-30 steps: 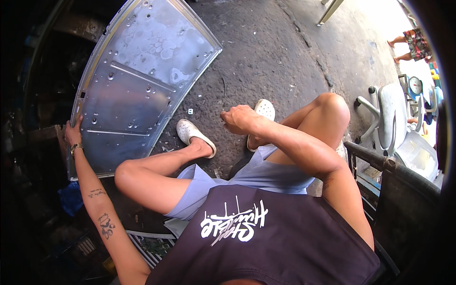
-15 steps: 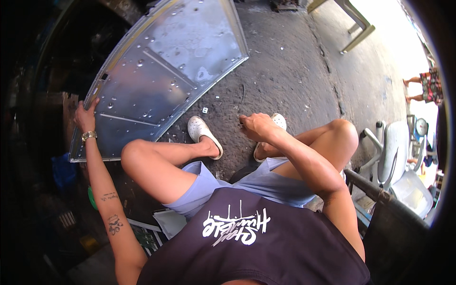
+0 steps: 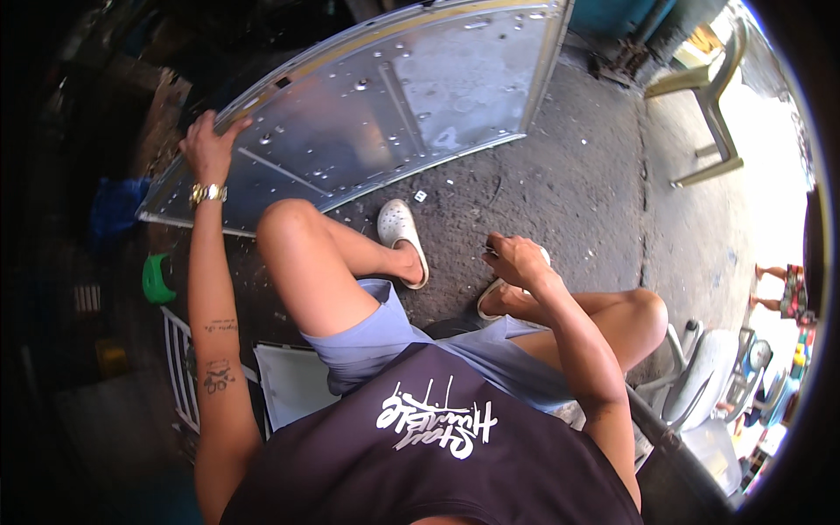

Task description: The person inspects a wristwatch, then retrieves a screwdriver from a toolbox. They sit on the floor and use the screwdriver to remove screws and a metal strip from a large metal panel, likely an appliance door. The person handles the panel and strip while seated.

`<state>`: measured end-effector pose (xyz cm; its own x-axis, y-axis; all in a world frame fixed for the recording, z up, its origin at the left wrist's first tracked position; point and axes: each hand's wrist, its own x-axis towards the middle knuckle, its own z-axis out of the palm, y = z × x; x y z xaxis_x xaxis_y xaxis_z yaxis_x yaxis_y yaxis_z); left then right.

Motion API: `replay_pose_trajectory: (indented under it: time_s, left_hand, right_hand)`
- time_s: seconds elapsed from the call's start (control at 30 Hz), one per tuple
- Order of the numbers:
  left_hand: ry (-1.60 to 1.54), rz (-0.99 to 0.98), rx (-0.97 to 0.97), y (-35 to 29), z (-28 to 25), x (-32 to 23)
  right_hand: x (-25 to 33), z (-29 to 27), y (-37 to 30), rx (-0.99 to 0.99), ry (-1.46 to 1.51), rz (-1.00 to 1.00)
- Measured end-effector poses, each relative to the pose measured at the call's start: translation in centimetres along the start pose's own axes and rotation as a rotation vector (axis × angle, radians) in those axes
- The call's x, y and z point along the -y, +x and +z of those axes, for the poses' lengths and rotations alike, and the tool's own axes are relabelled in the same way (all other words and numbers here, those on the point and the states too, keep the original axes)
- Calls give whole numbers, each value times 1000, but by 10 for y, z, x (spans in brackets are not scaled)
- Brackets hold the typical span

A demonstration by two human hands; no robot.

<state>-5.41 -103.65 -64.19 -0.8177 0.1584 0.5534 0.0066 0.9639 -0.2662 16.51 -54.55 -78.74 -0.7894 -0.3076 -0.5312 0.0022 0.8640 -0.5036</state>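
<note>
**Metal panel, held at its near corner**

Item one, the grip. Our left hand is closed over the edge of the panel, fingers curled over the rim and palm against the metal face. A gold watch sits on the wrist just below the hold.

Item two, the panel. A large curved sheet of bare grey metal, studded with rivets and crossed by a raised rib. It runs up and away to the right from the grip, its lower edge resting on the ground and its far end reaching the top of the view.

Item three, the other hand. Our right hand hangs well to the right of the grip, loosely closed above the right shoe; something small may be pinched in it, but we cannot tell what, nor how tight the fingers are.

Item four, nearby. The left shoe, white, sits flat on the ground between the two hands, just below the panel's lower edge. A small pale scrap lies beside it. A green cap lies below the grip, left of our forearm. A green chair stands far off to the right.
</note>
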Motion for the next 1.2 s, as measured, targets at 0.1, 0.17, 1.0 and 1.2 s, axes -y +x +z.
replay_pose_trajectory:
  time_s: [0.1, 0.17, 1.0, 1.2]
  left_hand:
    - [-14, -14, 35, 1, 0, -1]
    - [-14, -5, 36, 2, -2, -1]
    - [-77, -40, 106, 9, 6, 4]
    - [-85, -44, 121, 9, 8, 4]
  right_hand:
    - [1, 2, 1, -10, 3, 11]
    - [1, 3, 1, -4, -3, 29]
    - [-7, 13, 0, -33, -14, 3]
    - [-8, 12, 3, -33, 6, -20]
